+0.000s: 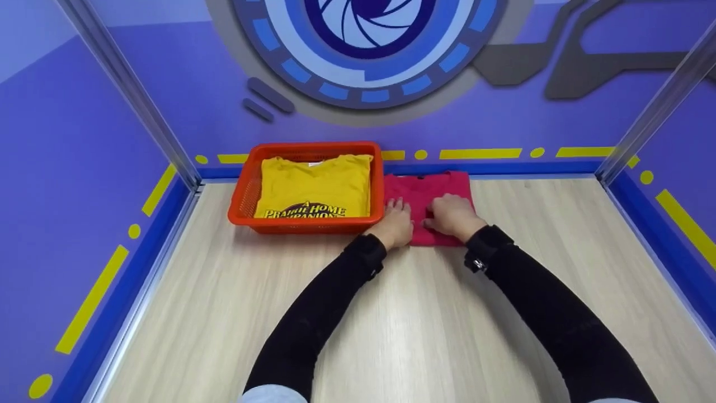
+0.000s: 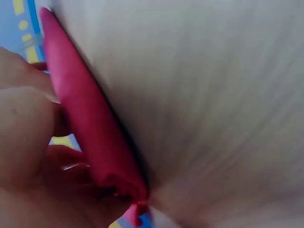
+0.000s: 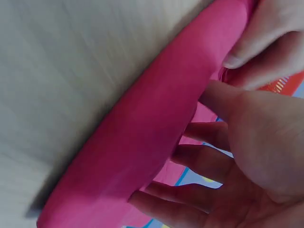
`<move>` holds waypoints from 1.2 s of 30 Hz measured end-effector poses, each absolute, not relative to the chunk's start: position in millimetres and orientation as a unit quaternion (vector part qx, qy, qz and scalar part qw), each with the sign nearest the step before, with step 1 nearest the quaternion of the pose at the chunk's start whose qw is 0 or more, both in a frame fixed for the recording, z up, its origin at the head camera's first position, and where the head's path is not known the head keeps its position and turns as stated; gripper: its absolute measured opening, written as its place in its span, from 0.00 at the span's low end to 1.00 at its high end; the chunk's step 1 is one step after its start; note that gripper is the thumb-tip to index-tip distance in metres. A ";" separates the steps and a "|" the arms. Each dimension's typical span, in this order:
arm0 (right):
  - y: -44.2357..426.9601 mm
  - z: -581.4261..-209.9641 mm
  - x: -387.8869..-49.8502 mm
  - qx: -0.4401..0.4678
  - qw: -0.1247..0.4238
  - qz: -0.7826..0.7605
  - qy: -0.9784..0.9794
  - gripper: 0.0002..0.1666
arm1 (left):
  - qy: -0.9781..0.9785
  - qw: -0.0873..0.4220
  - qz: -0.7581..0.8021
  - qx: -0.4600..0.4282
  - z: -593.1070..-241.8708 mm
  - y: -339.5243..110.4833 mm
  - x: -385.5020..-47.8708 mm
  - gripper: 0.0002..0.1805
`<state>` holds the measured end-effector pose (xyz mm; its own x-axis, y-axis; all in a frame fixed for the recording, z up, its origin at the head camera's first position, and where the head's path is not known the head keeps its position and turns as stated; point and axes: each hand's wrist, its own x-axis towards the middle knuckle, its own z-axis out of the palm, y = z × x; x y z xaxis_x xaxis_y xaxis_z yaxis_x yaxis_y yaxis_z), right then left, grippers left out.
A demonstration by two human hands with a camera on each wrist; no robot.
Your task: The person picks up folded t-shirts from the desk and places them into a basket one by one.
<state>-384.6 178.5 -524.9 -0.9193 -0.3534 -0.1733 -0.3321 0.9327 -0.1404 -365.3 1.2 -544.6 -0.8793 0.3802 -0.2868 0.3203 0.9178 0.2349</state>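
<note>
A folded pinkish-red shirt (image 1: 419,191) lies on the table against the right side of an orange-red plastic basket. On its left side rests my left hand (image 1: 394,224), fingers pointing toward the back wall. My right hand (image 1: 454,215) touches the right part of the shirt with bent fingers. The right wrist view shows the right hand (image 3: 266,142) with spread fingertips on the cloth (image 3: 137,128), the left hand (image 3: 278,33) just beyond. In the left wrist view, the left hand's fingers (image 2: 26,137) lie along the rolled-looking front edge of the shirt (image 2: 88,114).
The basket (image 1: 307,222) stands at the back left and holds a folded yellow shirt (image 1: 316,182) with dark printed lettering. A purple-blue patterned wall (image 1: 391,131) closes off the back, with side walls left and right. Light wood table (image 1: 391,313) extends toward me.
</note>
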 end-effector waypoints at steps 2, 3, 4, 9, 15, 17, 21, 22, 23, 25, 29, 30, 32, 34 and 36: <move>184.6 -523.7 -386.1 -0.171 0.090 -0.065 0.979 0.21 | 0.964 0.181 0.054 0.187 -545.2 2.6 -367.7 0.35; 188.7 -523.6 -387.2 -0.166 0.085 -0.069 0.980 0.21 | 0.964 0.183 0.038 0.189 -544.9 3.5 -368.2 0.35; 193.3 -523.7 -388.2 -0.161 0.083 -0.071 0.981 0.21 | 0.964 0.183 0.020 0.195 -544.3 4.4 -368.5 0.36; 211.1 -528.9 -390.1 -0.165 0.115 -0.058 0.978 0.26 | 0.962 0.187 -0.019 0.197 -541.6 7.1 -365.7 0.36; 215.1 -532.3 -382.4 -0.188 0.112 -0.070 0.973 0.23 | 0.966 0.168 -0.016 0.194 -541.8 3.4 -348.1 0.37; 215.6 -534.0 -376.4 -0.192 0.103 -0.078 0.973 0.23 | 0.969 0.157 -0.013 0.191 -542.2 1.5 -337.7 0.37; 216.0 -538.0 -357.7 -0.200 0.095 -0.083 0.972 0.24 | 0.968 0.133 -0.035 0.208 -544.4 -3.6 -314.8 0.37; 215.6 -538.5 -352.0 -0.203 0.094 -0.085 0.971 0.24 | 0.967 0.125 -0.045 0.217 -545.0 -5.3 -309.0 0.36; 214.9 -539.0 -346.2 -0.207 0.090 -0.085 0.971 0.24 | 0.965 0.116 -0.055 0.228 -545.6 -7.4 -303.2 0.36; 212.7 -539.4 -334.1 -0.217 0.082 -0.081 0.969 0.24 | 0.961 0.096 -0.074 0.247 -546.4 -12.4 -292.1 0.36; 207.0 -540.6 -309.8 -0.243 0.053 -0.068 0.966 0.24 | 0.956 0.070 -0.083 0.272 -546.5 -24.8 -271.5 0.36; 205.5 -540.8 -304.0 -0.249 0.047 -0.063 0.965 0.23 | 0.955 0.066 -0.081 0.276 -546.6 -28.0 -267.1 0.36; 203.1 -541.4 -292.9 -0.260 0.031 -0.054 0.963 0.23 | 0.954 0.060 -0.074 0.284 -546.4 -33.8 -258.4 0.36; 201.1 -542.0 -283.4 -0.270 0.019 -0.049 0.961 0.23 | 0.952 0.052 -0.070 0.292 -546.8 -38.6 -250.1 0.35; 199.4 -542.0 -274.7 -0.279 0.011 -0.044 0.959 0.23 | 0.951 0.045 -0.067 0.298 -546.6 -42.3 -241.3 0.35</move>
